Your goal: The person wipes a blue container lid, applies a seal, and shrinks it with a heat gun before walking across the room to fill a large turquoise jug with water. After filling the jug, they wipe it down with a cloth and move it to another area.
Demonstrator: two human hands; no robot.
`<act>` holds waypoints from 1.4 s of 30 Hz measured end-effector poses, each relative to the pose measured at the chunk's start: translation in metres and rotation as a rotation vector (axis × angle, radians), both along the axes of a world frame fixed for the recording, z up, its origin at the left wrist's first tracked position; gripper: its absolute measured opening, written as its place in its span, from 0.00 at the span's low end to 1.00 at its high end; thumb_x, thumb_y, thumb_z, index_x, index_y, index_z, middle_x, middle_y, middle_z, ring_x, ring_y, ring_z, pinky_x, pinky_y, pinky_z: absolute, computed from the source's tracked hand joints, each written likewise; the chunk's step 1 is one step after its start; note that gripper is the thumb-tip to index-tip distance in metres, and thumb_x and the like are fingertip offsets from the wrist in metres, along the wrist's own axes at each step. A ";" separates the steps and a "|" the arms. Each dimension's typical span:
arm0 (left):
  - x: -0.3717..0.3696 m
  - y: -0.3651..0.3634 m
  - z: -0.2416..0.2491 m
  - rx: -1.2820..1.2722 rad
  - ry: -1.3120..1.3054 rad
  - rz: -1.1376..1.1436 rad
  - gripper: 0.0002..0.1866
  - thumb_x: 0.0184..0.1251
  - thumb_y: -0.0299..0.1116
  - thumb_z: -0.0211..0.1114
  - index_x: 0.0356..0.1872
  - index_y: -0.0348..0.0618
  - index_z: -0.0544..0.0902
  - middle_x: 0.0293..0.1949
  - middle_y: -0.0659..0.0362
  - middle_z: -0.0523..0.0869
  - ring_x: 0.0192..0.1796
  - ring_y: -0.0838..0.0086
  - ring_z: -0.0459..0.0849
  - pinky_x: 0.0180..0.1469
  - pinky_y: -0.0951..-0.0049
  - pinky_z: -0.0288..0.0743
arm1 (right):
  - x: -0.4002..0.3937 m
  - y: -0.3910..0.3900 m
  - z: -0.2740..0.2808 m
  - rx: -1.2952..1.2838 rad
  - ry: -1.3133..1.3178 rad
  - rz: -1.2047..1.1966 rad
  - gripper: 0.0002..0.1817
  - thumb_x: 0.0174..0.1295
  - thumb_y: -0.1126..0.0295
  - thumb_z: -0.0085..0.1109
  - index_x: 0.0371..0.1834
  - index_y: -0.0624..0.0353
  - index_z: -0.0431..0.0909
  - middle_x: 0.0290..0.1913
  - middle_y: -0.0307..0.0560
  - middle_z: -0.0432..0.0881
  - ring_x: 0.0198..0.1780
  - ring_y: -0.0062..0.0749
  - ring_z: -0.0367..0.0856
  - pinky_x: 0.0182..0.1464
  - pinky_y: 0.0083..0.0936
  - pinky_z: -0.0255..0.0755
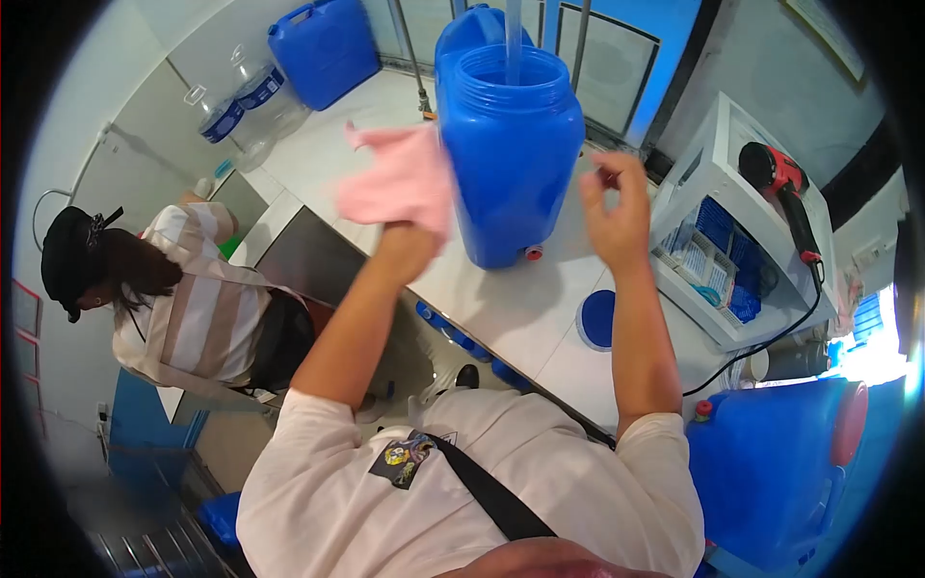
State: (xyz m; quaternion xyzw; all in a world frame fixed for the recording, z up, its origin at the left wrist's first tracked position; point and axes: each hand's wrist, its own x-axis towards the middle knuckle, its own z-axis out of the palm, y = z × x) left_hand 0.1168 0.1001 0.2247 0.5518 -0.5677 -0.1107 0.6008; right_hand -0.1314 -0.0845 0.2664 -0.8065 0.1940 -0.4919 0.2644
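Observation:
A pink cloth [400, 178] is gripped in my left hand [409, 246]; it is smeared by motion beside the left face of a large blue water container [511, 164]. That container stands upright on the white counter, its wide threaded mouth uncovered, with a clear pipe coming down into the opening. Low on its front is a small red spigot fitting [533, 253]. My right hand [619, 212] is raised just right of the container, apart from it, thumb and bent fingers separated with nothing seen between them. A round blue lid [595, 320] lies on the counter below that hand.
Another blue jug [326, 53] and clear bottles [255, 87] stand at the back left. A white cabinet [718, 193] with a red-black heat gun [785, 188] on top is at right, its cord trailing down. A person [202, 289] is at left; a blue container [766, 472] is lower right.

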 end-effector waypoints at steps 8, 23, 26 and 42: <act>-0.013 -0.104 0.068 -0.261 -0.625 0.400 0.09 0.71 0.32 0.57 0.48 0.48 0.81 0.45 0.52 0.81 0.51 0.51 0.78 0.57 0.58 0.73 | 0.087 -0.026 -0.020 0.279 -0.293 0.199 0.44 0.76 0.40 0.44 0.81 0.65 0.47 0.78 0.58 0.56 0.78 0.43 0.55 0.78 0.38 0.50; 0.010 -0.123 0.110 0.084 -0.078 0.124 0.22 0.79 0.37 0.51 0.68 0.42 0.74 0.66 0.50 0.75 0.64 0.62 0.76 0.66 0.65 0.72 | 0.079 -0.015 -0.019 0.322 -0.419 0.264 0.44 0.78 0.41 0.41 0.80 0.69 0.45 0.77 0.58 0.56 0.77 0.40 0.57 0.78 0.36 0.49; 0.023 -0.139 0.132 0.225 0.668 -0.095 0.23 0.80 0.45 0.55 0.65 0.41 0.75 0.62 0.58 0.78 0.63 0.69 0.75 0.62 0.71 0.74 | 0.082 -0.014 -0.022 0.305 -0.427 0.247 0.45 0.77 0.41 0.41 0.80 0.69 0.45 0.77 0.59 0.55 0.77 0.42 0.56 0.78 0.37 0.49; 0.072 -0.163 0.093 -0.211 -0.328 -0.100 0.27 0.73 0.50 0.65 0.60 0.38 0.74 0.47 0.56 0.77 0.51 0.67 0.75 0.57 0.64 0.72 | 0.081 -0.016 -0.022 0.282 -0.378 0.212 0.47 0.76 0.37 0.39 0.80 0.68 0.44 0.78 0.61 0.52 0.79 0.45 0.53 0.79 0.40 0.46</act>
